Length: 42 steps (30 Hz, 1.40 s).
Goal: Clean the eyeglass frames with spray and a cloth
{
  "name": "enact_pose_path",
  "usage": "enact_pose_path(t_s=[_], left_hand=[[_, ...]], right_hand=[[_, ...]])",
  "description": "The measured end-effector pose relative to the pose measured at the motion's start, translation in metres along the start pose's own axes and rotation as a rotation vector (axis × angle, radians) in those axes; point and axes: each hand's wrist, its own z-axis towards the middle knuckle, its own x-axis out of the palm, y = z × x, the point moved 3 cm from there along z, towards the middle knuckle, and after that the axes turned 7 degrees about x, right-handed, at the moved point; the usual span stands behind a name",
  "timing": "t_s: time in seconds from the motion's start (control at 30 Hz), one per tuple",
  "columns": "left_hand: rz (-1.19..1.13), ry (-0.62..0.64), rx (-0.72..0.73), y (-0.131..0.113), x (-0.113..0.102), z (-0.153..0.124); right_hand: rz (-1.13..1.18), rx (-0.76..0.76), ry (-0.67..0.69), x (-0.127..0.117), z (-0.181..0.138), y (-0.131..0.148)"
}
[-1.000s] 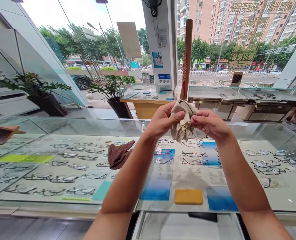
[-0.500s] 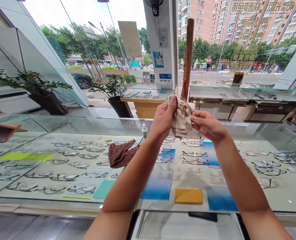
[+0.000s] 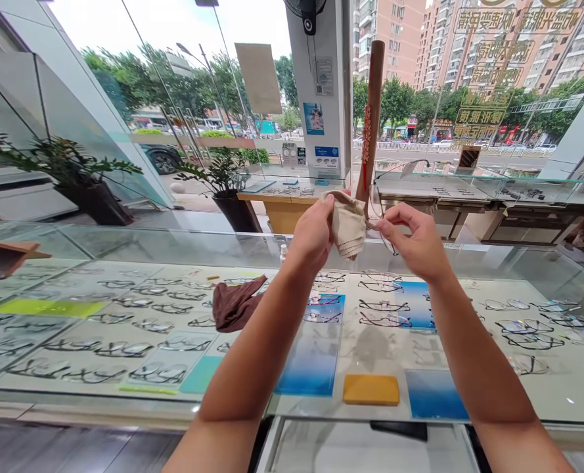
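My left hand (image 3: pixel 314 233) is closed on a beige cleaning cloth (image 3: pixel 349 226) with zigzag edges, bunched and hanging above the glass counter. My right hand (image 3: pixel 416 240) pinches a thin-framed pair of eyeglasses (image 3: pixel 381 205) between thumb and fingers. One temple of the glasses sticks up and to the right, and part of the frame dangles below the fingertips. Cloth and glasses are close together; whether they touch I cannot tell. On the counter, left of my left forearm, lies a crumpled brown cloth (image 3: pixel 235 303).
Several rows of eyeglasses (image 3: pixel 127 348) fill the glass display counter (image 3: pixel 124 246). A yellow case (image 3: pixel 371 389) lies near its front edge. A small white bottle (image 3: pixel 283 252) stands behind my left forearm. A tall wooden post (image 3: pixel 373 112) with red beads rises beyond my hands.
The cloth has moved slightly left with my left hand, and its folds have opened out. My right hand has turned, and more of the eyeglasses now shows beside the cloth.
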Motion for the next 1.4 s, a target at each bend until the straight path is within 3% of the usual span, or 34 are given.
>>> enact_pose_path(t_s=[0.13,0.27,0.43,0.53,0.63,0.7,0.8,0.97,1.07,1.2,1.3,1.4], left_hand=[[-0.039,0.031,-0.076,-0.001,0.004,-0.002],[-0.016,-0.008,-0.112,-0.004,0.000,-0.001],[0.039,-0.029,-0.118,-0.007,-0.006,0.003],[0.052,-0.006,-0.047,-0.008,-0.008,0.003],[0.104,0.045,0.052,-0.011,-0.009,0.000],[0.203,0.159,0.063,-0.016,-0.007,-0.006],[0.454,0.497,0.036,-0.023,0.003,-0.022],[0.891,1.250,-0.036,-0.016,0.029,-0.064],[1.060,1.576,-0.130,0.008,0.043,-0.088],[1.225,1.780,-0.183,0.048,0.058,-0.113],[1.371,1.797,-0.225,0.070,0.062,-0.120],[1.422,1.759,-0.277,0.076,0.061,-0.118]], right_hand=[[-0.704,-0.144,-0.015,0.025,-0.010,0.010],[-1.071,-0.148,0.067,0.046,-0.013,0.009],[-1.161,-0.134,0.124,0.048,-0.017,0.013],[-1.140,-0.055,0.161,0.033,-0.019,0.020],[-1.020,0.009,0.085,0.006,-0.020,0.030],[-0.839,0.018,-0.025,-0.014,-0.020,0.036],[-0.483,0.007,-0.146,-0.038,-0.020,0.042],[-0.043,0.050,-0.073,-0.051,-0.021,0.046],[0.034,0.086,-0.021,-0.051,-0.021,0.048],[0.059,0.104,0.007,-0.049,-0.021,0.046],[0.079,0.108,0.030,-0.047,-0.020,0.044],[0.096,0.116,0.066,-0.045,-0.018,0.043]])
